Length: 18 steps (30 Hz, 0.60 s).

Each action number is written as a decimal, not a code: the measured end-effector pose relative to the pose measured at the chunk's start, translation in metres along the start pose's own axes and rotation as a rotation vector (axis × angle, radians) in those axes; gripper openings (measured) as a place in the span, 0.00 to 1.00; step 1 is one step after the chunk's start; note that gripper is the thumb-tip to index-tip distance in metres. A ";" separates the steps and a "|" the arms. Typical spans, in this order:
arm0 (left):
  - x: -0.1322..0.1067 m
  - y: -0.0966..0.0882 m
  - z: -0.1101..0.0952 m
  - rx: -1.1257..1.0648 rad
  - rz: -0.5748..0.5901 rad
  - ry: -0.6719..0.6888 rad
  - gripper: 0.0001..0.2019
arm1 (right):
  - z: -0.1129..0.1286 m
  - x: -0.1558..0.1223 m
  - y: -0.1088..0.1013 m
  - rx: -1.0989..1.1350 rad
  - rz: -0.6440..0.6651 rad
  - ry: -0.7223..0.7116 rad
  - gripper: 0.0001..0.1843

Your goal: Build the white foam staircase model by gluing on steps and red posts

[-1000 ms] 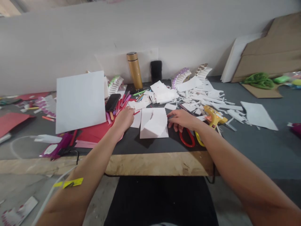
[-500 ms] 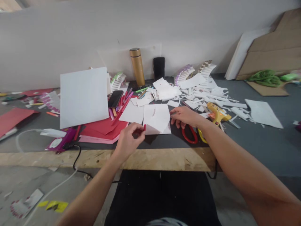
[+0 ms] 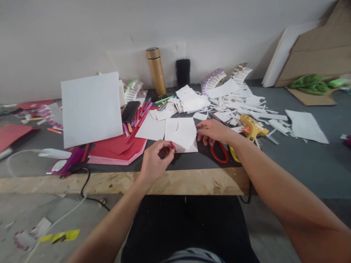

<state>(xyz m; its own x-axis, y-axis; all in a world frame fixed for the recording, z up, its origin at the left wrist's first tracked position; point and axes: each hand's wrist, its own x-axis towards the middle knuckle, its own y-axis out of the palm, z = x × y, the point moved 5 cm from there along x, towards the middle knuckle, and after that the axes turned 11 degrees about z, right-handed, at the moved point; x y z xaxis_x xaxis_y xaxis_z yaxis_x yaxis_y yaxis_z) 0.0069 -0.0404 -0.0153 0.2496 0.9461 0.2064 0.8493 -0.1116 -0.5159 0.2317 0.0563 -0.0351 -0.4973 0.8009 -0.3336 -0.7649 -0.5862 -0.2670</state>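
Observation:
My left hand (image 3: 157,160) pinches a small red piece (image 3: 173,147), perhaps a rolled bit of paper, between thumb and forefinger. That piece is over the lower left part of a stack of white paper pieces (image 3: 181,126). At the stack's right edge, my right hand (image 3: 211,130) lies with loosely bent, parted fingers and nothing visible in them. Just below it are the red handle of a pair of scissors (image 3: 219,153) and a yellow handle loop (image 3: 234,155), partly under my forearm. The scissor blades are hidden.
Red and pink sheets (image 3: 115,151), a large white board (image 3: 91,109), a phone (image 3: 130,111) and coloured rolls lie left. White scraps (image 3: 233,104) and a yellow glue gun (image 3: 252,128) are on the right. Behind stands a gold bottle (image 3: 157,71); a purple glue gun (image 3: 66,162) lies far left.
My left hand has moved slightly right with the red piece, which now tilts over the white paper. My right hand stays at the paper's right edge. The view has shifted a little.

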 end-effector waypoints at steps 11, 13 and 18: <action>0.002 0.003 0.001 0.033 -0.030 0.050 0.01 | 0.000 0.000 0.000 -0.016 -0.008 0.002 0.08; 0.002 0.004 0.001 0.042 -0.028 0.059 0.01 | 0.001 -0.001 0.001 -0.016 -0.012 0.005 0.08; 0.004 0.005 0.000 0.074 -0.004 0.097 0.02 | 0.002 -0.002 0.001 -0.007 -0.023 0.011 0.08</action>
<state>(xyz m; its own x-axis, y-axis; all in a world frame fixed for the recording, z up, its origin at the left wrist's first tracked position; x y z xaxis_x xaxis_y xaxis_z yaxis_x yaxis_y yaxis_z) 0.0119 -0.0372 -0.0173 0.2932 0.9124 0.2857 0.8147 -0.0820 -0.5741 0.2309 0.0538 -0.0327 -0.4749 0.8128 -0.3374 -0.7730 -0.5685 -0.2815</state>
